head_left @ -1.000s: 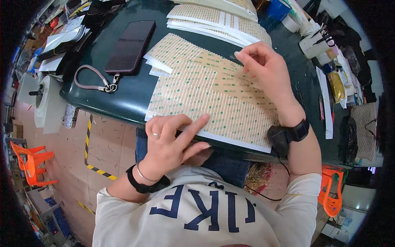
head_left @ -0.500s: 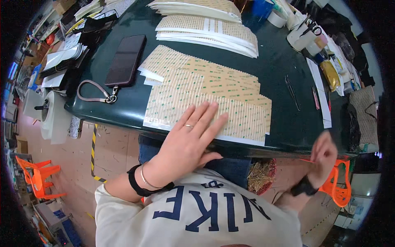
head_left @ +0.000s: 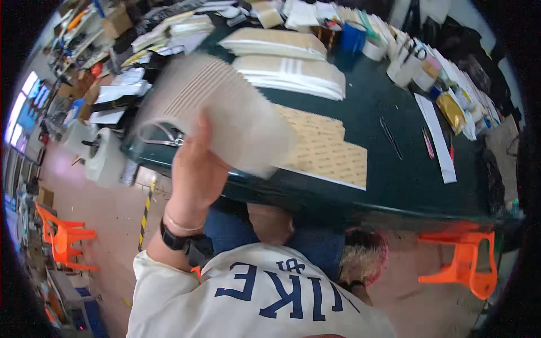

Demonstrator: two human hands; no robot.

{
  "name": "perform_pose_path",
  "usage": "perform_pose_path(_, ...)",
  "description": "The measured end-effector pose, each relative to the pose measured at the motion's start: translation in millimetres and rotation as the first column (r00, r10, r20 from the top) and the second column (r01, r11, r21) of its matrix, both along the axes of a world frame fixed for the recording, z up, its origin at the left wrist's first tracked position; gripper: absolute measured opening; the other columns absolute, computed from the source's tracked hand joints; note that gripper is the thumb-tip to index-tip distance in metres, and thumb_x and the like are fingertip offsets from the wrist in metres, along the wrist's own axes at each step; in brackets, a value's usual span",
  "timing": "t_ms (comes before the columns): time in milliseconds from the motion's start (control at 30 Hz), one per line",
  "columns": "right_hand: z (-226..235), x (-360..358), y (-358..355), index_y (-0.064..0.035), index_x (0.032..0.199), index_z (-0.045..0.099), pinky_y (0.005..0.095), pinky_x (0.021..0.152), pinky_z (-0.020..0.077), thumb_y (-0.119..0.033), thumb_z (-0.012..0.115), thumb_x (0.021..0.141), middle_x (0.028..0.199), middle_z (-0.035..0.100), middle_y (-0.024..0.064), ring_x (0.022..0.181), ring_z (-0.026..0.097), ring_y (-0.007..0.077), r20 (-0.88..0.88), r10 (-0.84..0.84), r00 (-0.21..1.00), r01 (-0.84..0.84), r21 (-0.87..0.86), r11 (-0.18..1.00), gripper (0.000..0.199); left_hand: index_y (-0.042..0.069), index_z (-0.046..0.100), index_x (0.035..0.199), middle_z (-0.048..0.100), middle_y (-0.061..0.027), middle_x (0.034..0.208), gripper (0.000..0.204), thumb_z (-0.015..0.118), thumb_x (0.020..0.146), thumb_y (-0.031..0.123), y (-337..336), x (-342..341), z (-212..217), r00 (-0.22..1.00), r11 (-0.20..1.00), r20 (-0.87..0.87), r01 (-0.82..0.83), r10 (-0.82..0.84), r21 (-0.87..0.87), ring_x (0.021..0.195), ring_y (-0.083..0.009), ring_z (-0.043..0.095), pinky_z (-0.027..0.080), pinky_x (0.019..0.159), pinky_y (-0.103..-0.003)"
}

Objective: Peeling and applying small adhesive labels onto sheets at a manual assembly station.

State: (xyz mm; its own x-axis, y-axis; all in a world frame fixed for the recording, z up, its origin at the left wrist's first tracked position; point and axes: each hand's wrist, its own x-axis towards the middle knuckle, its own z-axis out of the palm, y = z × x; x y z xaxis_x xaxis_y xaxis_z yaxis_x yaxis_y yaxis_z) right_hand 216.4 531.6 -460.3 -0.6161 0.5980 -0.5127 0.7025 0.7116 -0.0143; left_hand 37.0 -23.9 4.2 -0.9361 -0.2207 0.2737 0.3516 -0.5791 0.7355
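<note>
In my left hand is a lifted pale sheet with narrow parallel strips, raised over the table's near left side. My thumb lies across its face; the other fingers are behind it. The sheet is tilted and smeared by motion. Beside it on the table are tan printed backing sheets, overlapping near the front edge. Low by my right thigh a dark wristband shows on my right arm, close to a round pink-rimmed basket of straw-coloured scraps. The fingers of my right hand cannot be made out.
Two stacks of striped sheets lie farther back on the dark green table. Tweezers, a pink-handled tool and a long white strip are at right. Orange stools stand on the floor.
My left hand has lifted the strip-covered sheet off the tan sheets and carried it up and left. My right hand has gone from the table's right edge down toward the basket.
</note>
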Motion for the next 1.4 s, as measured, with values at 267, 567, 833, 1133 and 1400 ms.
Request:
perform_pose_path(267,20.6,-6.3,28.0,-0.0061,0.100,0.063,0.0371,0.074,0.0468,-0.029,0.062,0.100,0.095,0.064,0.0130,0.091,0.058,0.0238,-0.087,-0.078,0.993,0.083,0.058,0.995,0.023,0.009,0.035,0.157,0.048,-0.0110,0.155,0.058,0.044,0.110,0.042,58.4,-13.1,33.3,0.944,0.936,0.012,0.326,-0.331,0.134,0.142,-0.0287,0.048,0.039,0.118,-0.048)
perform_pose_path(567,56.5,27.4,23.9,-0.0053,0.107,0.063,0.0429,0.083,0.0485,-0.027,0.056,0.102,0.104,0.065,0.0191,0.103,0.060,0.0323,-0.261,0.077,0.962,-0.035,0.162,0.986,0.023,0.009,0.030,0.159,0.043,-0.0118,0.160,0.059,0.038,0.111,0.043,110.5,-21.0,1.4,0.813,0.802,0.054,0.559,-0.580,0.209,0.147,-0.0317,0.042,0.034,0.121,-0.051)
perform_pose_path(833,16.3,13.4,-22.6,-0.0048,0.111,0.063,0.0460,0.088,0.0499,-0.026,0.053,0.104,0.109,0.066,0.0217,0.109,0.062,0.0366,0.019,0.353,0.935,-0.349,-0.108,0.931,0.025,0.010,0.030,0.159,0.042,-0.0111,0.160,0.059,0.038,0.111,0.043,117.0,-37.2,-9.1,0.774,0.766,0.070,0.602,-0.629,0.225,0.147,-0.0314,0.041,0.033,0.122,-0.051)
perform_pose_path(1133,-68.6,-37.2,4.1,-0.0048,0.113,0.063,0.0454,0.088,0.0511,-0.027,0.053,0.104,0.112,0.066,0.0195,0.109,0.062,0.0353,0.375,0.239,0.896,-0.195,-0.151,0.969,0.027,0.008,0.031,0.159,0.042,-0.0129,0.160,0.059,0.040,0.111,0.042,135.2,-55.3,-10.9,0.840,0.847,0.112,0.518,-0.530,0.124,0.148,-0.0309,0.040,0.032,0.123,-0.050)
perform_pose_path(1400,-136.3,-57.0,27.7,-0.0047,0.115,0.063,0.0449,0.087,0.0522,-0.029,0.053,0.104,0.115,0.067,0.0175,0.109,0.063,0.0342,0.436,0.207,0.876,-0.160,-0.142,0.977,0.028,0.007,0.033,0.158,0.042,-0.0134,0.160,0.056,0.043,0.111,0.035,135.3,-64.6,-19.4,0.840,0.881,0.268,0.448,-0.472,0.150,0.146,-0.0307,0.042,0.033,0.123,-0.049)
